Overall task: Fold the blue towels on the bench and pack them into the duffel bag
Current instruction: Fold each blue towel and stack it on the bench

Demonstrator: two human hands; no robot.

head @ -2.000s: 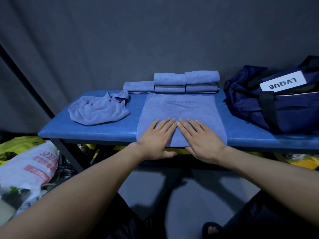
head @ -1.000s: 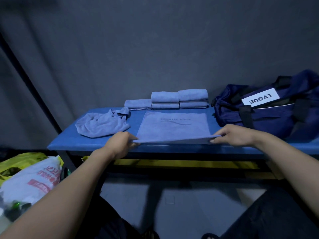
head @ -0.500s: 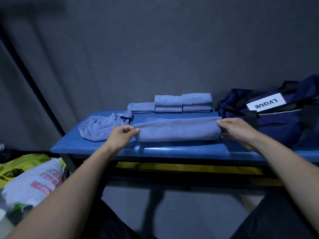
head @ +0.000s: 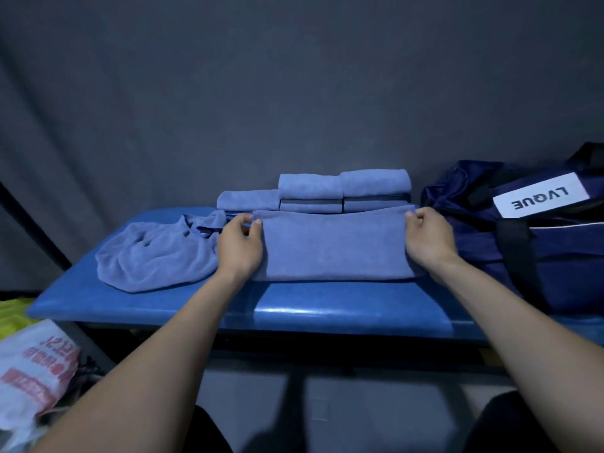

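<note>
Towel [head: 333,246], folded in half, lies on the blue bench [head: 327,308]; left hand [head: 240,245] and right hand [head: 426,238] pinch its far corners. Beside it, right, the duffel bag [head: 536,256]; inside not visible.

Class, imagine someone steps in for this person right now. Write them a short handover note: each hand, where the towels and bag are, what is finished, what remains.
Left hand: pinches the far left corner of the half-folded blue microfibre towel.
Right hand: pinches its far right corner.
That towel lies mid-bench on the padded blue bench, folded over once.
Done: folded blue towels stacked at the back edge of the bench.
Left: finish this fold; fold the crumpled blue towel at the left; pack everything into the navy fabric duffel bag at the right. No towel can be seen in the bag.
</note>
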